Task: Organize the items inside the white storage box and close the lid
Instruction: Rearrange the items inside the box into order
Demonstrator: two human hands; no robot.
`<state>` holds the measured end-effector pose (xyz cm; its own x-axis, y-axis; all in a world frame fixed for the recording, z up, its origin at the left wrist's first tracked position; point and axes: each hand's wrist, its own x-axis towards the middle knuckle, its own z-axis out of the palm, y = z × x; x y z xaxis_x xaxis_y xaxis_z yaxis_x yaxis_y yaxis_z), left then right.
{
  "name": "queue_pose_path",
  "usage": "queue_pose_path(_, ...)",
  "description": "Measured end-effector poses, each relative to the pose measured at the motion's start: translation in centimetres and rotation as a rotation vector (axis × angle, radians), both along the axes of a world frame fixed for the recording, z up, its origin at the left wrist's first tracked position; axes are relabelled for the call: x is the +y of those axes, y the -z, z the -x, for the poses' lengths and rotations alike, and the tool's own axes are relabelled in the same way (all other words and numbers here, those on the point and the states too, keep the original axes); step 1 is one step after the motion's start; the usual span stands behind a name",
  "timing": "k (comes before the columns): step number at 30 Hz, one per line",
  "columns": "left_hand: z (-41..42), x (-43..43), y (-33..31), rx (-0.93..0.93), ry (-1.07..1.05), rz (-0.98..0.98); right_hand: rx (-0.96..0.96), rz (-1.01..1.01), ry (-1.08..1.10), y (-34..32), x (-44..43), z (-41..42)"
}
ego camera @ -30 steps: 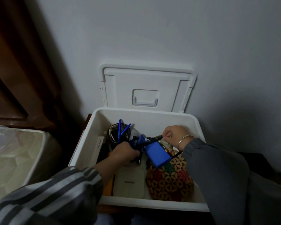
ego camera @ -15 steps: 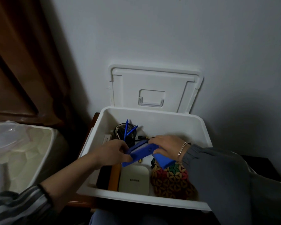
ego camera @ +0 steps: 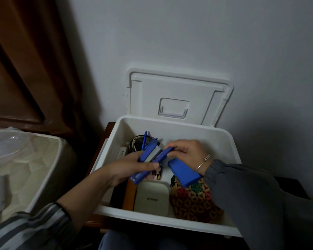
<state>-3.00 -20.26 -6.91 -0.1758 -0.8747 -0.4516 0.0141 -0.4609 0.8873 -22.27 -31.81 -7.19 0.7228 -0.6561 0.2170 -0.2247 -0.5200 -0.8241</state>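
Observation:
The white storage box [ego camera: 231, 139] stands open against the wall, its lid [ego camera: 177, 83] leaning upright behind it. Over the box my left hand [ego camera: 132, 168] grips a blue stapler-like object [ego camera: 152, 156] from below. My right hand [ego camera: 186, 150] pinches its upper blue arm near the tip. A flat blue case [ego camera: 184, 174] lies tilted under my right wrist, on a colourful patterned pouch [ego camera: 193, 201]. A cream flat device [ego camera: 152, 197] lies at the box's front, small batteries [ego camera: 158, 175] behind it, and a dark cup with blue pens [ego camera: 143, 141] at the back left.
An orange-brown book edge [ego camera: 129, 193] stands left of the cream device. A beige bin with a clear plastic liner [ego camera: 25, 159] sits to the left. Brown wooden panelling [ego camera: 25, 60] fills the upper left. The box rests on a dark wooden stand [ego camera: 107, 129].
The blue stapler-like object has been lifted and swung open between both hands. My right hand moved from the flat blue case to the object's upper arm. The camera shifted closer.

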Motion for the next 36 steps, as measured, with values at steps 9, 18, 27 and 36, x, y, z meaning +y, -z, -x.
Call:
queue_pose_path(9, -2.5, 2.8, -1.8, -0.198, -0.444, 0.236, 0.956, 0.315, -0.108, 6.8, -3.2, -1.9)
queue_pose_path(18, -1.9, 3.2, -1.5, -0.199, -0.659, 0.387, 1.049, 0.425, -0.082, 10.1, -3.7, -3.5)
queue_pose_path(27, -2.1, 3.2, -1.0, -0.204, -0.672, 0.430, 1.246, 0.687, -0.319, 6.1, -4.0, -2.1)
queue_pose_path(36, -1.2, 3.1, -1.0, -0.254, -0.652, 0.374, 0.913, 0.995, -0.728, 4.2, 6.4, -1.0)
